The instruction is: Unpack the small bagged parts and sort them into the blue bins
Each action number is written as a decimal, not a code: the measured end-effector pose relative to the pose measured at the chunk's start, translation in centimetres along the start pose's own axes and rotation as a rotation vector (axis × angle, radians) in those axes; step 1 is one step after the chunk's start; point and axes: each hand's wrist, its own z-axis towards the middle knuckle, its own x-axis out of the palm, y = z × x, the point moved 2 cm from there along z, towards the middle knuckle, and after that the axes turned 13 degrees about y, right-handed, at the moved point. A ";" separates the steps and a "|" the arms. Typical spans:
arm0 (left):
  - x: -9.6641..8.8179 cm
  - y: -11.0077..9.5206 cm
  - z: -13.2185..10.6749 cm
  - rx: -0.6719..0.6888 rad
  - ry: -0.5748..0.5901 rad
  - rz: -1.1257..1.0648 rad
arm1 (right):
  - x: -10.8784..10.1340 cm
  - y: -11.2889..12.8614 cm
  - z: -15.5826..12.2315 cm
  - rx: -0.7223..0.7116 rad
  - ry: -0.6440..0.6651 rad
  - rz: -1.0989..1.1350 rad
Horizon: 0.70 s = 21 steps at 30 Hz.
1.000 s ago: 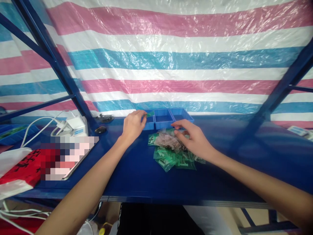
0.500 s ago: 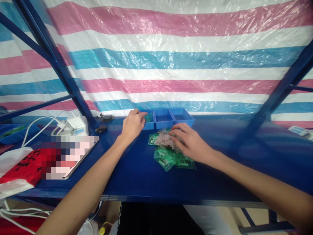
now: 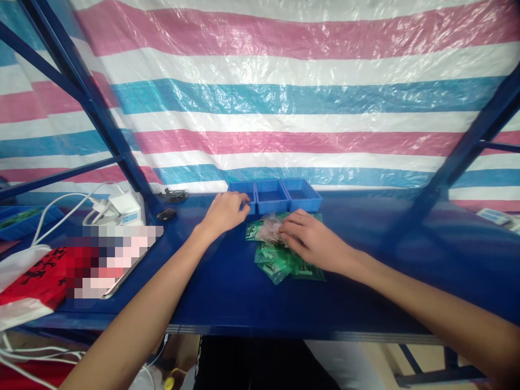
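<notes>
My left hand [image 3: 227,210] is at the near edge of the left one of three joined blue bins [image 3: 273,208]. Its fingers are bent with a gap between thumb and forefinger, and no object shows in them. The hand hides part of that bin. In front of the bins lies a heap of small green packets [image 3: 276,265] with silvery parts inside, topped by crumpled clear plastic bags [image 3: 268,229]. My right hand [image 3: 306,238] rests on the heap from the right, its fingertips closed on a clear plastic bag.
On the left of the blue table [image 3: 219,298] are a power strip [image 3: 130,208] with white cables, a blurred-out flat device [image 3: 134,265], a red and white bag [image 3: 36,279] and a dark mouse-like object [image 3: 166,215]. Blue frame posts rise on both sides before a striped sheet [image 3: 284,97].
My left hand has moved slightly down and right; the green packet visible by its fingers no longer shows. The right hand's fingers have drawn closer together on the clear bags.
</notes>
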 end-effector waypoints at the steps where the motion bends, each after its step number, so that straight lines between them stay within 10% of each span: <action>1: 0.1 -0.1 0.0 0.011 0.002 0.003 | 0.0 0.0 0.0 0.002 -0.001 0.003; 21: 2.6 -0.8 1.2 0.206 -0.134 -0.280 | 0.1 -7.8 -0.4 0.317 -0.037 -0.090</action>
